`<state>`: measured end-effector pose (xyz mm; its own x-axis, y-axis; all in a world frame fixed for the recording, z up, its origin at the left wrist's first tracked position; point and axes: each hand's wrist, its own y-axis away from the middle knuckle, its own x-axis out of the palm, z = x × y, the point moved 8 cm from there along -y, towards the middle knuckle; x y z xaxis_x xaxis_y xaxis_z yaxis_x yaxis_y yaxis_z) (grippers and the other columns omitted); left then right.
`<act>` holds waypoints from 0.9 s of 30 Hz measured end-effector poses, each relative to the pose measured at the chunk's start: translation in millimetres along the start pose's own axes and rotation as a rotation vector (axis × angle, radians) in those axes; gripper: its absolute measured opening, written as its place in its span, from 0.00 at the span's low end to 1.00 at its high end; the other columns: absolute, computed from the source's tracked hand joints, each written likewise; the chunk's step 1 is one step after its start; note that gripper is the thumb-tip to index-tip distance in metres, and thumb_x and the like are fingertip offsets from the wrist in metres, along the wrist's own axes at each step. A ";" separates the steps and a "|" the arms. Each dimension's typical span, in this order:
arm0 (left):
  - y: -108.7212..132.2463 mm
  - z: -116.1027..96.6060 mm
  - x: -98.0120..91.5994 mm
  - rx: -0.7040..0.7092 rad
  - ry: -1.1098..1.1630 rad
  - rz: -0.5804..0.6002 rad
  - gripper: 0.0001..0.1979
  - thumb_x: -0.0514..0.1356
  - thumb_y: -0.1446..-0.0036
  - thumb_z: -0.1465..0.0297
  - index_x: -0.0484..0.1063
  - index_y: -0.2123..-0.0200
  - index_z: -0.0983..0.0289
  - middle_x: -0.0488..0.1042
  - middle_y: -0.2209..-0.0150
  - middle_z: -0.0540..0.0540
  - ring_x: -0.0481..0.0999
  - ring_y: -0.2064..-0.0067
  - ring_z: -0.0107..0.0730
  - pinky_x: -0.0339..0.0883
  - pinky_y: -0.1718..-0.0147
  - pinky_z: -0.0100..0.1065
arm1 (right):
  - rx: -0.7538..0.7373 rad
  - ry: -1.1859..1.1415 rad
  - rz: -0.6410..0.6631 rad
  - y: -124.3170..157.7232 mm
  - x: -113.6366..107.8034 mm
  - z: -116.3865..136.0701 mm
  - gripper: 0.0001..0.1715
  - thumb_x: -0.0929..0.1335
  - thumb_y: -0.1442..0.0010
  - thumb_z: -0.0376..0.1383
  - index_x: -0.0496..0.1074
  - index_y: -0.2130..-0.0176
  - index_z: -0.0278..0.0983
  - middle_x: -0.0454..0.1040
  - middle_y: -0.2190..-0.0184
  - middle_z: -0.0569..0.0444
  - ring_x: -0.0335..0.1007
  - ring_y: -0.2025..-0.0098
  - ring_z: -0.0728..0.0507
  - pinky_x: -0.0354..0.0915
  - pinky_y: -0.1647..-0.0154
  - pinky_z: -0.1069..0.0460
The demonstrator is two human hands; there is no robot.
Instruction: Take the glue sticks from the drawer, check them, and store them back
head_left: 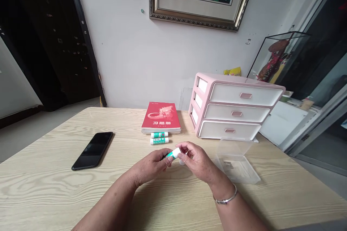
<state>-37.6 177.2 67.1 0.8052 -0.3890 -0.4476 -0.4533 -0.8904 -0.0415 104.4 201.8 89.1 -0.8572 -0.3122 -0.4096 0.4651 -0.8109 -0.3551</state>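
A green-and-white glue stick is held above the near middle of the table, its white end tilted up to the right. My left hand is closed around its green body. At the white end, my right hand pinches with thumb and fingers. A second small white piece shows just under my right fingers; whether it is held or stands on the table, I cannot tell. Two more glue sticks lie side by side beyond my hands, in front of a red book.
A black phone lies at the left on the wooden table. On the right sits a clear plastic box with its lid raised. Behind it stands a pink-and-white drawer unit, close to the wall.
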 end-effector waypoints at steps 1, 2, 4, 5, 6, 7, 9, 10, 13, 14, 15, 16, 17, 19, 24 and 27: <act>-0.1 -1.3 -0.1 0.011 -0.014 -0.002 0.19 0.50 0.35 0.53 0.69 0.63 0.63 0.67 0.70 0.49 0.65 0.68 0.29 0.61 0.68 0.30 | 0.013 -0.017 0.004 -0.5 1.1 -2.6 0.17 0.68 0.36 0.44 0.72 0.52 0.37 0.75 0.64 0.52 0.70 0.63 0.46 0.68 0.61 0.51; -0.2 -2.9 -0.1 0.023 -0.032 -0.007 0.19 0.50 0.35 0.53 0.69 0.62 0.63 0.67 0.70 0.49 0.66 0.68 0.29 0.61 0.67 0.30 | 0.026 -0.030 0.007 -1.0 2.2 -5.6 0.17 0.68 0.37 0.45 0.72 0.53 0.37 0.75 0.65 0.53 0.70 0.65 0.46 0.68 0.62 0.51; -0.9 -6.7 -0.4 0.051 -0.076 -0.034 0.19 0.51 0.35 0.53 0.70 0.60 0.63 0.68 0.68 0.50 0.66 0.67 0.30 0.61 0.66 0.30 | 0.050 -0.037 0.000 -2.1 3.6 -12.0 0.16 0.68 0.37 0.45 0.72 0.55 0.37 0.75 0.67 0.54 0.70 0.67 0.47 0.67 0.64 0.51; -1.2 -8.7 -0.6 0.065 -0.098 -0.054 0.19 0.51 0.35 0.53 0.71 0.59 0.63 0.69 0.68 0.51 0.66 0.67 0.31 0.62 0.66 0.31 | 0.063 -0.029 -0.008 -2.6 3.8 -15.2 0.16 0.68 0.37 0.46 0.72 0.56 0.37 0.74 0.68 0.54 0.70 0.68 0.47 0.67 0.65 0.52; -1.5 -10.5 -1.0 0.078 -0.114 -0.076 0.20 0.51 0.35 0.53 0.71 0.59 0.63 0.70 0.67 0.51 0.67 0.66 0.32 0.62 0.65 0.31 | 0.076 -0.017 -0.019 -3.0 3.6 -18.1 0.16 0.68 0.37 0.46 0.72 0.57 0.37 0.74 0.70 0.55 0.69 0.69 0.48 0.66 0.67 0.52; -1.6 -12.0 -1.4 0.089 -0.126 -0.095 0.20 0.51 0.36 0.53 0.72 0.58 0.63 0.71 0.66 0.52 0.67 0.65 0.33 0.62 0.64 0.32 | 0.089 -0.003 -0.032 -3.1 3.1 -20.4 0.17 0.68 0.37 0.47 0.71 0.58 0.37 0.73 0.71 0.56 0.68 0.71 0.48 0.66 0.68 0.53; -1.6 -12.9 -1.7 0.093 -0.135 -0.109 0.20 0.51 0.36 0.53 0.72 0.58 0.64 0.72 0.66 0.53 0.67 0.65 0.34 0.62 0.64 0.32 | 0.103 0.011 -0.041 -2.8 2.5 -21.2 0.17 0.68 0.37 0.49 0.71 0.60 0.37 0.71 0.74 0.57 0.67 0.72 0.48 0.65 0.69 0.53; -1.4 -12.4 -1.5 0.088 -0.133 -0.100 0.21 0.51 0.35 0.53 0.72 0.58 0.64 0.71 0.66 0.52 0.67 0.65 0.34 0.62 0.65 0.32 | 0.102 0.002 -0.033 -2.3 2.8 -19.4 0.18 0.67 0.36 0.49 0.71 0.59 0.37 0.71 0.73 0.57 0.67 0.71 0.48 0.65 0.69 0.53; 0.2 -9.3 -0.6 0.064 -0.099 -0.033 0.20 0.50 0.35 0.53 0.71 0.59 0.63 0.70 0.68 0.50 0.67 0.67 0.32 0.62 0.67 0.31 | 0.069 -0.062 0.021 0.2 4.7 -7.5 0.20 0.65 0.34 0.47 0.69 0.48 0.39 0.73 0.67 0.54 0.69 0.66 0.47 0.66 0.64 0.52; 0.9 -8.3 -0.8 0.061 -0.081 -0.014 0.20 0.50 0.34 0.53 0.71 0.59 0.63 0.69 0.68 0.50 0.67 0.67 0.31 0.62 0.67 0.31 | 0.054 -0.068 0.036 1.0 4.9 -3.0 0.21 0.65 0.34 0.47 0.68 0.46 0.39 0.73 0.65 0.54 0.69 0.64 0.47 0.66 0.62 0.52; 1.4 -7.4 -1.1 0.058 -0.065 -0.001 0.20 0.50 0.34 0.53 0.70 0.59 0.63 0.69 0.67 0.50 0.67 0.67 0.31 0.62 0.66 0.31 | 0.038 -0.061 0.047 1.7 4.9 1.0 0.21 0.65 0.34 0.46 0.68 0.45 0.40 0.73 0.63 0.53 0.69 0.63 0.47 0.66 0.61 0.52; 1.7 -6.5 -1.4 0.055 -0.055 0.006 0.20 0.50 0.34 0.53 0.70 0.59 0.63 0.69 0.67 0.50 0.68 0.66 0.31 0.62 0.66 0.31 | 0.026 -0.044 0.057 2.1 5.1 3.9 0.20 0.66 0.34 0.45 0.69 0.46 0.40 0.73 0.63 0.53 0.68 0.63 0.47 0.66 0.61 0.52; 1.7 -5.7 -1.6 0.052 -0.054 0.007 0.20 0.50 0.34 0.52 0.70 0.58 0.63 0.70 0.66 0.50 0.68 0.66 0.30 0.62 0.66 0.31 | 0.020 -0.025 0.065 2.1 5.5 5.2 0.19 0.66 0.34 0.45 0.71 0.49 0.39 0.73 0.63 0.53 0.68 0.63 0.47 0.66 0.61 0.52; 0.8 -5.2 -1.6 0.058 -0.083 -0.009 0.21 0.50 0.34 0.53 0.71 0.57 0.63 0.71 0.66 0.51 0.68 0.66 0.31 0.63 0.65 0.31 | 0.035 -0.001 0.076 1.3 6.7 2.7 0.16 0.66 0.34 0.45 0.73 0.54 0.38 0.73 0.66 0.54 0.68 0.64 0.47 0.65 0.62 0.52; -1.3 -10.2 -2.8 0.100 -0.179 -0.103 0.21 0.51 0.35 0.53 0.72 0.55 0.64 0.74 0.62 0.54 0.69 0.62 0.36 0.64 0.60 0.33 | 0.140 0.024 0.040 -1.2 6.7 -15.0 0.20 0.66 0.35 0.49 0.74 0.59 0.35 0.69 0.76 0.57 0.65 0.74 0.49 0.62 0.72 0.53; -0.3 -11.9 -2.7 0.082 -0.191 -0.084 0.21 0.50 0.34 0.54 0.72 0.55 0.64 0.73 0.64 0.53 0.68 0.64 0.34 0.64 0.62 0.33 | 0.111 0.032 0.024 -0.1 5.8 -10.6 0.22 0.64 0.34 0.50 0.74 0.56 0.35 0.72 0.72 0.55 0.66 0.71 0.48 0.63 0.70 0.53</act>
<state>-35.2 175.7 78.9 0.7577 -0.2558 -0.6004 -0.4239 -0.8924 -0.1548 101.7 205.4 77.9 -0.8379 -0.3172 -0.4443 0.4560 -0.8540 -0.2502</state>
